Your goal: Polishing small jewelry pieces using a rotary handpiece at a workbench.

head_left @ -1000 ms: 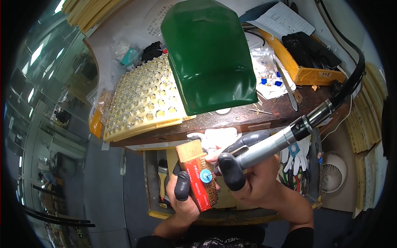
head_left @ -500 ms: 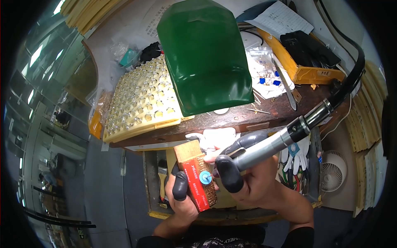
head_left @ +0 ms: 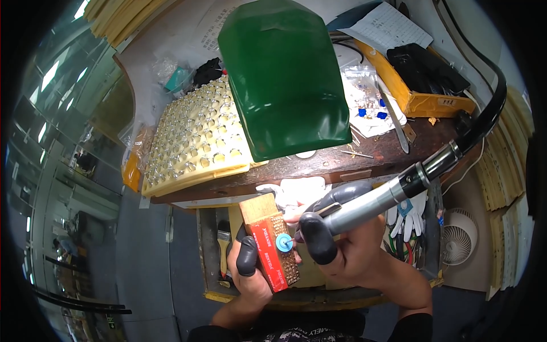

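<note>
My left hand (head_left: 248, 262), black covers on its fingers, grips a wooden block (head_left: 258, 208) from its left side. Red printed tape (head_left: 268, 256) runs along the block's face. Beside the tape lies a strip of small gold-brown bumps (head_left: 292, 272), too fine to name. My right hand (head_left: 336, 251), also with black finger covers, is wrapped around a silver rotary handpiece (head_left: 367, 205). At its tip a small light-blue disc (head_left: 284, 242) sits over the bumpy strip; whether they touch I cannot tell. The handpiece's black cable rises to the upper right.
A green lamp hood (head_left: 285, 85) hangs over the dark wooden bench (head_left: 336, 162). A cream tray of clear domed pieces (head_left: 194, 134) stands on its left. An open drawer (head_left: 250, 299) beneath my hands holds a brush (head_left: 224, 251) and white gloves (head_left: 407, 219). A fan (head_left: 458, 235) stands right.
The handpiece and its blue disc have shifted slightly right and up along the bumpy strip. The block and my left hand have hardly moved.
</note>
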A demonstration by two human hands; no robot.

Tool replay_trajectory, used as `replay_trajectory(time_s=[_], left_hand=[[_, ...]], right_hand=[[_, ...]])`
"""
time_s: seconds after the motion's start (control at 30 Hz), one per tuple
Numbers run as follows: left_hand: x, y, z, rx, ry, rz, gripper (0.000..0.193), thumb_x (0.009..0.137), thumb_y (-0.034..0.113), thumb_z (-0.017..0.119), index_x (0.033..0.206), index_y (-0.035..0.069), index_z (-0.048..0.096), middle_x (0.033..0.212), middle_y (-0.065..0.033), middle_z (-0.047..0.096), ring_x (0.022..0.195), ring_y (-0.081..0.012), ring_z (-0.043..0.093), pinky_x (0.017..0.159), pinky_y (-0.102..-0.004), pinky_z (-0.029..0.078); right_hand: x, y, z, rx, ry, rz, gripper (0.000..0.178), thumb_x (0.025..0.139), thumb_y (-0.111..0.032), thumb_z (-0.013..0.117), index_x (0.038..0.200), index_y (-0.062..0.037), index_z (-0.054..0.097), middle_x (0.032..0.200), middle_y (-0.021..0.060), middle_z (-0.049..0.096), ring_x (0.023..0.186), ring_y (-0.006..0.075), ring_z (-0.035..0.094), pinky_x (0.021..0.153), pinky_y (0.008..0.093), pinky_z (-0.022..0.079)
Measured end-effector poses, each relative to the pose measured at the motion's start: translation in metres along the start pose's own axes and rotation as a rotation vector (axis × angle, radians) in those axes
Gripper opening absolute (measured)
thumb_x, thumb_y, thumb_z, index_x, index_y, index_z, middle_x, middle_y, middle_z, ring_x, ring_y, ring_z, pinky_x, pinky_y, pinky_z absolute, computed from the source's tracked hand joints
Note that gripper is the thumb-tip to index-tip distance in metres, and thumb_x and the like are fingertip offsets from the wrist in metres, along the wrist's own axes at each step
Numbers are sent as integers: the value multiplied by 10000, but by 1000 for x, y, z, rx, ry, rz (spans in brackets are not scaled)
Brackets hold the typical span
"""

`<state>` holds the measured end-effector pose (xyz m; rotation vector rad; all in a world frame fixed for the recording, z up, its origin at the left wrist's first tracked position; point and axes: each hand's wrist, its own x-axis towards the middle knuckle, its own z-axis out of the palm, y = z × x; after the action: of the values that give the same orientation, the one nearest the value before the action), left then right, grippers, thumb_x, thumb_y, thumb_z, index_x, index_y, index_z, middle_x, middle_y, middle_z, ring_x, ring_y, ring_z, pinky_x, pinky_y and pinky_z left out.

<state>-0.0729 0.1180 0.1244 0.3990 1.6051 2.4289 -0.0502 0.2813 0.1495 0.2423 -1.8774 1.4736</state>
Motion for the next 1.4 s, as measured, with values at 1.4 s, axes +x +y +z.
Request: replay_trajectory(time_s=[1.4], left_hand=[[2, 0, -1, -71, -13, -27, 587, 946, 385, 463, 1301, -80, 418, 1039, -217, 609, 786, -280, 650, 691, -391, 566]], right_hand=[[1, 0, 0, -33, 10, -7, 267, 860, -253, 682, 712, -36, 633, 659, 79, 609, 615, 252, 601, 563, 367, 468]])
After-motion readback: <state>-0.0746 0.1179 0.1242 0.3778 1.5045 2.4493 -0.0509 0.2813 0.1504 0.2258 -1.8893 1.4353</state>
